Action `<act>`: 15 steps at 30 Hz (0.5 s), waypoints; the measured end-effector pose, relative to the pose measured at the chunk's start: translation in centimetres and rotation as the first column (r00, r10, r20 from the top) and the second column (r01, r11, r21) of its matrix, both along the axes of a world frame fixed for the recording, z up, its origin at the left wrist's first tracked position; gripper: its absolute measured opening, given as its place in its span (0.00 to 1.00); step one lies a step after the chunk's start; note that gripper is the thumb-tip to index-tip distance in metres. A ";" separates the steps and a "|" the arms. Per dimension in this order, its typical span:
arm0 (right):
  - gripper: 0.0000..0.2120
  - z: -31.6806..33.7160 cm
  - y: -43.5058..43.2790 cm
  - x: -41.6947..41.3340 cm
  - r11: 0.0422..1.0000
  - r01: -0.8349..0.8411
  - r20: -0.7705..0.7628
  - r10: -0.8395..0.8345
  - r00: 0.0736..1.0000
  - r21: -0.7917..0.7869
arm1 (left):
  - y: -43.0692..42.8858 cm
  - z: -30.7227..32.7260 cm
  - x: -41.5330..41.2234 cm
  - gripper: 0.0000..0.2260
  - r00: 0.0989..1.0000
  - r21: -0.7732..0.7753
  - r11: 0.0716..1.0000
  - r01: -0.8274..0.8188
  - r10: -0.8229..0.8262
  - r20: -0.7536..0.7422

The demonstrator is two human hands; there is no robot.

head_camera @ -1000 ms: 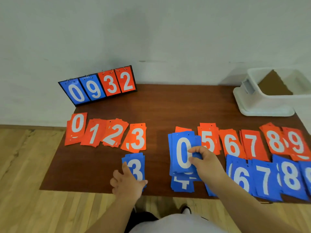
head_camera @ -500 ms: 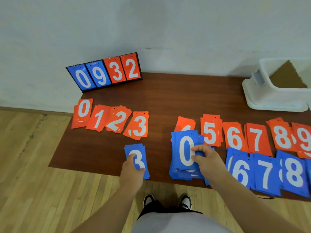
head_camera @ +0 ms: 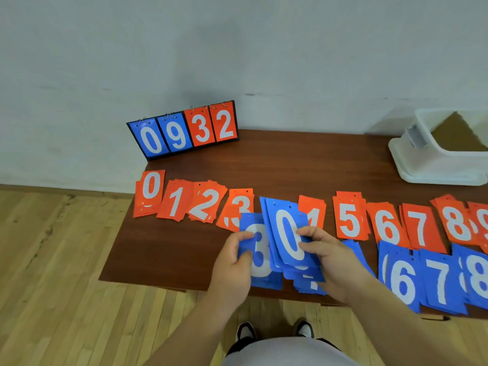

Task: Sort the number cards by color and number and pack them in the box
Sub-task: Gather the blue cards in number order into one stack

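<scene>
My left hand (head_camera: 233, 262) grips a stack of blue 3 cards (head_camera: 260, 256), lifted above the table's front edge. Pressed against its right side is a stack of blue cards with a 0 on top (head_camera: 289, 235), pinched by my right hand (head_camera: 331, 256). More blue cards (head_camera: 310, 283) lie under that stack. Orange piles 0 (head_camera: 150, 191), 1 (head_camera: 175, 200), 2 (head_camera: 207, 204), 3 (head_camera: 239, 204), a partly hidden 4 (head_camera: 314, 211), and 5 (head_camera: 350, 219) through 9 run across the brown table (head_camera: 290, 165). Blue 6 (head_camera: 401, 282), 7 (head_camera: 445, 282) and 8 (head_camera: 478, 277) piles lie at front right.
A black flip scoreboard (head_camera: 186, 129) reading 0 9 3 2 stands at the table's back left against the wall. A white plastic box (head_camera: 435, 159) with brown cardboard inside sits at back right. Wooden floor lies left of and below the table; my shoes show beneath.
My left hand has lifted the blue 3 stack and brought it right; my right hand has raised the blue 0 stack and moved it left, so the two stacks now meet.
</scene>
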State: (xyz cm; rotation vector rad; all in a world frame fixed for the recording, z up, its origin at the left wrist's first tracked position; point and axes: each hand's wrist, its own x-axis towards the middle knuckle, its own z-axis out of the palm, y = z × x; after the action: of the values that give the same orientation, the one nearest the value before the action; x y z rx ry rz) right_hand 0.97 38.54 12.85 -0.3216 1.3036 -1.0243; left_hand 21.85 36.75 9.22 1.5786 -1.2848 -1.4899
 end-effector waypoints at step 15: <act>0.10 -0.8 1.2 -3.7 0.996 -0.072 -0.600 0.083 0.795 0.043 | -0.8 1.9 -6.3 0.10 0.977 0.007 0.977 0.212 -0.212 -0.009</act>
State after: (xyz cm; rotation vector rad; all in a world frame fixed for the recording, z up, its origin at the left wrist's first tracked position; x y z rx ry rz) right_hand -2.76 39.69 12.04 -0.7272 1.8551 -0.8642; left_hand 15.54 35.92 11.11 1.4760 -1.4829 -1.6294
